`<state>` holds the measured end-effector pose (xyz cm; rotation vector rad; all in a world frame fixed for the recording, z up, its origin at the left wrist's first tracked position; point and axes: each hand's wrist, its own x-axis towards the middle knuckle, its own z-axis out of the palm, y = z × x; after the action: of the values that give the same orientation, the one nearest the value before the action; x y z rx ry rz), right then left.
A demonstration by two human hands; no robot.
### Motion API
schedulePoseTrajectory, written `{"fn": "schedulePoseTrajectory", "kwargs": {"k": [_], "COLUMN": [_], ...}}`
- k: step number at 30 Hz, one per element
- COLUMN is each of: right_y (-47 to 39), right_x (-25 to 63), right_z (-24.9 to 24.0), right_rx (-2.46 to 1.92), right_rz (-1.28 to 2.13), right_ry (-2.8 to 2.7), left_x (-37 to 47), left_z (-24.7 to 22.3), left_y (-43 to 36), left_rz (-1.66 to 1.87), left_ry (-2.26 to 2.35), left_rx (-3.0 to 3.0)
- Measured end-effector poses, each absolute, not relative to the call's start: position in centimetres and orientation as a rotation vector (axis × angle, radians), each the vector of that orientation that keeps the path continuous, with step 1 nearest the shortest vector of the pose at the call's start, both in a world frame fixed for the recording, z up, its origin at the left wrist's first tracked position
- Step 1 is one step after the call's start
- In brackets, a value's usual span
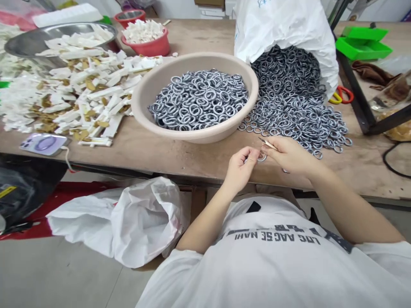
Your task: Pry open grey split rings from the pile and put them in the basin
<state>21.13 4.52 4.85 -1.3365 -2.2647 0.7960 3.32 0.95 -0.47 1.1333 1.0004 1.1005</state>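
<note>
My right fingers [276,142] grip a pointed tool [269,145], my left fingers [252,153] close on something unclear; rings [199,100] heap the basin [180,134], many lie outside.

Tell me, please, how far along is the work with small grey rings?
Possibly done, unconfirmed: heaped rings in the round beige basin.
In hand: one ring at the left hand, a pale dark-tipped tool in the right hand.
Apparently left: loose rings beside and inside the crumpled white sack.

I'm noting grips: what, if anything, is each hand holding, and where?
Right hand: a pointed tool, by its pale handle. Left hand: apparently a ring, by its edge.
</note>
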Motion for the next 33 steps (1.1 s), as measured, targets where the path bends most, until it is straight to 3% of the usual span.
{"fn": "schedulePoseTrajectory", "kwargs": {"k": [7,13,21,26,33], "right_y": [1.6,1.6,-0.3,-0.9,4.3], "right_x": [20.8,20.9,22.4,22.4,23.4], "right_z": [4.0,4.0,4.6,4.6,3.0], "right_rx": [-1.171,-1.033,-1.027,-1.03,-1.566], "right_rz": [0.901,0.933,0.355,0.251,0.459], "right_ry": [-1.858,-1.832,-2.236,-2.305,-2.098], "left_x": [5.3,6.3,6.4,6.4,5.6], "left_z": [0.8,1.2,1.5,1.3,0.9], "left_y": [-0.3,-1.3,-0.7,-0.7,-1.9], "left_rz": [1.142,1.085,1.124,1.113,0.953], "left_ry": [0.858,0.769,0.77,0.785,0.733], "left_rx": [0.885,0.812,0.685,0.692,0.719]}}
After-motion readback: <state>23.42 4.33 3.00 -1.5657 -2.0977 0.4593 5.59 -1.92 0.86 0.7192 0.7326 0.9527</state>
